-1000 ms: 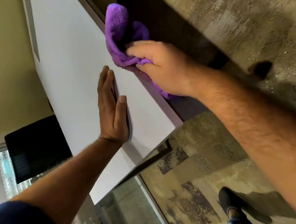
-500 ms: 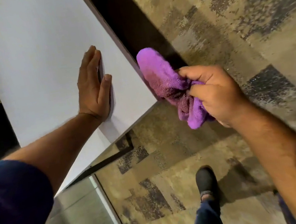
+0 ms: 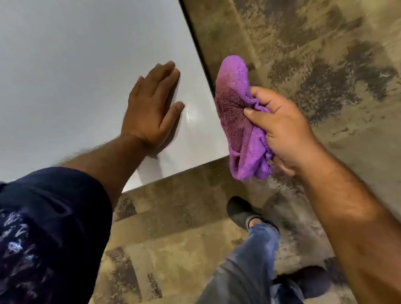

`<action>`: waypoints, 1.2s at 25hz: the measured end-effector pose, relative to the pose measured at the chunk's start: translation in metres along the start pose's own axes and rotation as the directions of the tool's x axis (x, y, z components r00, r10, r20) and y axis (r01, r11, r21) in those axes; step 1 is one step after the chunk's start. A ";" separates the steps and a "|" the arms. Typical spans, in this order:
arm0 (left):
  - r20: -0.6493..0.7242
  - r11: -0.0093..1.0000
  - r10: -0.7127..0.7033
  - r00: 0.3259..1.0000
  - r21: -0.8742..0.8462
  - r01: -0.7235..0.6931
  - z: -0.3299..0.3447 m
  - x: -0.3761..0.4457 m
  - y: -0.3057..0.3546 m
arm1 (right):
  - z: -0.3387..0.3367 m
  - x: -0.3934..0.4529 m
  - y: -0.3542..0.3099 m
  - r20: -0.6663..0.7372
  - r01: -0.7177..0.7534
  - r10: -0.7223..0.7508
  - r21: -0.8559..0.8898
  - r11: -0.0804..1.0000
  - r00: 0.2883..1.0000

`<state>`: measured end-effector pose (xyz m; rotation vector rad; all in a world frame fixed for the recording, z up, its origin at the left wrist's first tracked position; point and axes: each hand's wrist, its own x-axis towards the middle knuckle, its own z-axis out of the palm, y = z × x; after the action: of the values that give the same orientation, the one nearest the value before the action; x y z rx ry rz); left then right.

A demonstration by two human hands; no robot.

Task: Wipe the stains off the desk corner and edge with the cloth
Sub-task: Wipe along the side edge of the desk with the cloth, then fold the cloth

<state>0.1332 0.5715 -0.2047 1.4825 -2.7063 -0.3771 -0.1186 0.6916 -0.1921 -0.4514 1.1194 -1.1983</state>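
Bracing against the white desk (image 3: pixel 50 70), the left hand (image 3: pixel 153 109) lies flat and open on the top, palm down with fingers spread toward the far right, just inside the near right corner. Placed so, it looks meant to steady the body while the other arm works along the side. The sleeve (image 3: pixel 36 230) on that arm is dark with a pale pattern.

The right hand (image 3: pixel 279 128) is closed around a bunched purple cloth (image 3: pixel 239 119), thumb pressed across the front of the wad and fingers wrapped behind it. The cloth sits at the right edge of the desk, close to the near corner; its left face is right against that edge or a hair off it, and the view does not settle which. Holding it as a thick pad rather than a loose sheet gives a firm face to press on a narrow edge, and the free end sticking up toward the far side could ride along the rim.

No stain is plain on the desk top from here; a faint glossy patch shows between the left thumb and the cloth. The edge face itself is hidden by the angle.

Below, a leg in blue jeans (image 3: pixel 242 289) and a dark shoe (image 3: pixel 240 213) stand on the mottled brown floor (image 3: pixel 331 26), near the corner.
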 end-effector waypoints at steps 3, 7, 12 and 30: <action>-0.002 0.999 -0.006 1.000 -0.034 0.006 -0.005 0.003 0.002 | 0.014 -0.001 -0.036 -0.001 -0.063 0.063 -0.004 0.998 0.998; -0.003 0.999 -0.011 1.000 -0.032 0.011 -0.014 -0.001 0.004 | 0.036 -0.002 -0.080 0.014 -0.144 0.144 0.095 0.985 0.990; 0.266 0.886 -0.187 0.946 -0.370 0.279 -0.069 0.013 0.039 | 0.080 -0.010 -0.137 0.068 -0.197 0.187 0.192 0.961 0.980; 0.078 -0.288 -0.833 0.548 -0.907 -0.308 -0.252 0.097 0.281 | 0.009 0.060 -0.439 0.603 0.094 0.233 -0.459 0.883 0.763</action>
<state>-0.1159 0.5862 0.0952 1.1335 -0.3772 -1.2030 -0.3337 0.4778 0.1310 -1.0977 0.7843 -0.5909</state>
